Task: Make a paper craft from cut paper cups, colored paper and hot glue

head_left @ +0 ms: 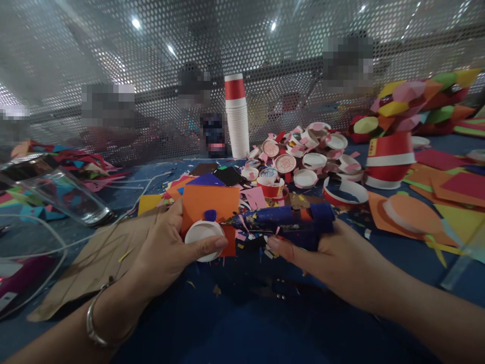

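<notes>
My left hand (166, 247) is closed on a white round cup bottom (202, 237) with orange paper (210, 202) glued to it and a small purple piece on top. My right hand (329, 255) grips a dark blue glue gun (288, 222) speckled with paper scraps. Its nozzle points left at the orange paper, close to the cup piece. Both hands hover just above the blue table (242, 313).
A stack of red and white paper cups (237, 116) stands at the back. Cut cup bottoms (303, 162) are piled behind the glue gun. Coloured paper sheets (439, 192), a red cup craft (390, 159), brown paper (94, 263) and a clear container (64, 194) lie around. A perforated screen (151, 60) separates other people.
</notes>
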Action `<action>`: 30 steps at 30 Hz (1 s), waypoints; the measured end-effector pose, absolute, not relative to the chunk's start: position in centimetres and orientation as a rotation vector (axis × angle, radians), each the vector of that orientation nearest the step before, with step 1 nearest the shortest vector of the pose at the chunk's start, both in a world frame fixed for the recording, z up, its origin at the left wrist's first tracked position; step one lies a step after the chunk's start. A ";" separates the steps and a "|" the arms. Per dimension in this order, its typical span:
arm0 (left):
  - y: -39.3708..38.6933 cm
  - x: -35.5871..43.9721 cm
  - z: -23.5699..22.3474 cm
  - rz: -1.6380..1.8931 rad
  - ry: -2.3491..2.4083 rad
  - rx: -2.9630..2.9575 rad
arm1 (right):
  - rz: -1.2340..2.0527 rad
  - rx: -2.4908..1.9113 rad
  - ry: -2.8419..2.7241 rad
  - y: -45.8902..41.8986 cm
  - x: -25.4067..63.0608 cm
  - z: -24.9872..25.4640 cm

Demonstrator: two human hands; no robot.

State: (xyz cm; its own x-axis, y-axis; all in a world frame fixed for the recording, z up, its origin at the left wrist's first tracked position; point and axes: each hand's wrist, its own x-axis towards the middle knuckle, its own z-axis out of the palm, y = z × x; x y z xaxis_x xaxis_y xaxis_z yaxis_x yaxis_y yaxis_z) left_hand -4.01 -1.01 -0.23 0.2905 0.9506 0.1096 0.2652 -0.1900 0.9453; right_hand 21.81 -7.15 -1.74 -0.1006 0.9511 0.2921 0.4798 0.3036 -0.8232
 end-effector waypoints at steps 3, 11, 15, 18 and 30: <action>-1.0 -4.0 -0.3 0.962 1.127 1.637 | 0.718 -1.303 -1.717 -7.2 21.8 -1.6; -0.9 -4.1 -0.5 0.976 1.143 1.628 | 0.781 -1.311 -1.661 -7.4 21.5 -1.1; -0.9 -4.1 -0.5 0.989 1.133 1.599 | 0.863 -1.303 -1.657 -7.4 21.4 -1.2; -0.8 -4.2 -0.6 1.000 1.111 1.613 | 0.862 -1.355 -1.669 -7.4 21.6 -1.3; -0.7 -4.1 -0.5 1.026 1.077 1.500 | 0.678 -1.385 -1.723 -7.4 21.8 -1.5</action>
